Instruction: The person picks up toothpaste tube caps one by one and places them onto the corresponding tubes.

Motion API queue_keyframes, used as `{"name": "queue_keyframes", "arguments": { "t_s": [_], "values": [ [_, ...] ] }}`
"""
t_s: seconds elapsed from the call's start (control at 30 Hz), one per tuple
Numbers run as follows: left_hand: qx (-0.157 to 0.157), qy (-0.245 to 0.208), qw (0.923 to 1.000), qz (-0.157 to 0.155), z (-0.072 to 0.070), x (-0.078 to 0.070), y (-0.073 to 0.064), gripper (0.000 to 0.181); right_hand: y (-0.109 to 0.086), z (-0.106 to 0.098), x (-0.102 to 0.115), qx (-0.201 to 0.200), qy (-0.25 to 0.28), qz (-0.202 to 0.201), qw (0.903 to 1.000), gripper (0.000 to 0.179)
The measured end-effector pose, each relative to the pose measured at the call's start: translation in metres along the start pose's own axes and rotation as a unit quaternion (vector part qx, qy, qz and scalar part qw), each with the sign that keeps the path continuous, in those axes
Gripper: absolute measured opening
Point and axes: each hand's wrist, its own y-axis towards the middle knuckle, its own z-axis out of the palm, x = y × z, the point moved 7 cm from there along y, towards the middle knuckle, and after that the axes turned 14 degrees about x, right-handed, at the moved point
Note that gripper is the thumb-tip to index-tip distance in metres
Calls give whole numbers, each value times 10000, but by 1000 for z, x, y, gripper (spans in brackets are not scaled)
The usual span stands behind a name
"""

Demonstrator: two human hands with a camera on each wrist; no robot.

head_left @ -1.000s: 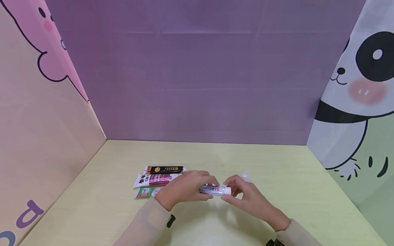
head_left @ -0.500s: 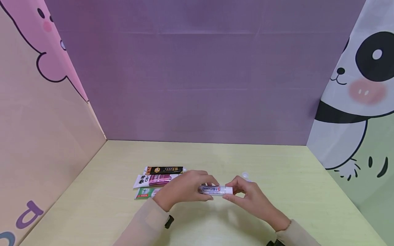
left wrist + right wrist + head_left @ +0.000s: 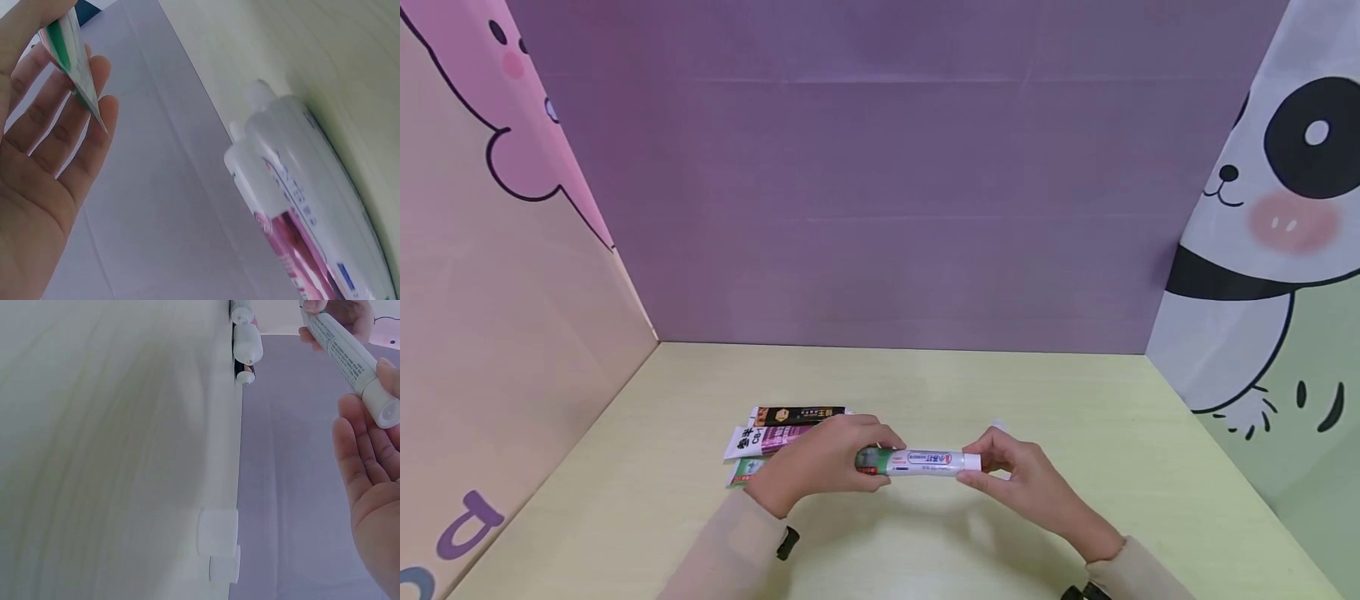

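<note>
Tubes (image 3: pixel 772 439) with smooth, glossy printed skins lie side by side on the pale, faintly grained surface (image 3: pixel 625 492): a black tube (image 3: pixel 801 415) farthest, a purple-and-white tube (image 3: pixel 775 439) in the middle, and a green-ended tube (image 3: pixel 745 471) nearest, partly hidden by the left hand (image 3: pixel 820 458). Thumb and fingers of that hand pinch the tail of a white tube (image 3: pixel 925 462), where its green end flattens into a thin crimped edge; the last fingers spread loosely past it. Between the two hands the body swells from flat tail to rounded barrel, shiny white with printed lettering, held clear of the surface. Its long axis runs left to right, almost level, tail at left and plain white cap (image 3: pixel 972 462) pointing right. Thumb and fingers of the right hand (image 3: pixel 1030 479) close narrowly on the cap. White blocky shapes (image 3: pixel 219 532) sit on the surface near this hand; what they are is unclear.
</note>
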Motion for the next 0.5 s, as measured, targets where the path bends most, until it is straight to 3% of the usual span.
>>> {"name": "queue_keyframes", "arguments": {
  "t_s": [0.23,0.5],
  "values": [
    [17,-47,10000,-37,0,4,-6,32,-5,-4,-3,154,70,158,9997,18],
    [202,-116,9996,-167,2,5,-7,32,-8,-7,0,107,-705,-80,9974,20]
  ]
}}
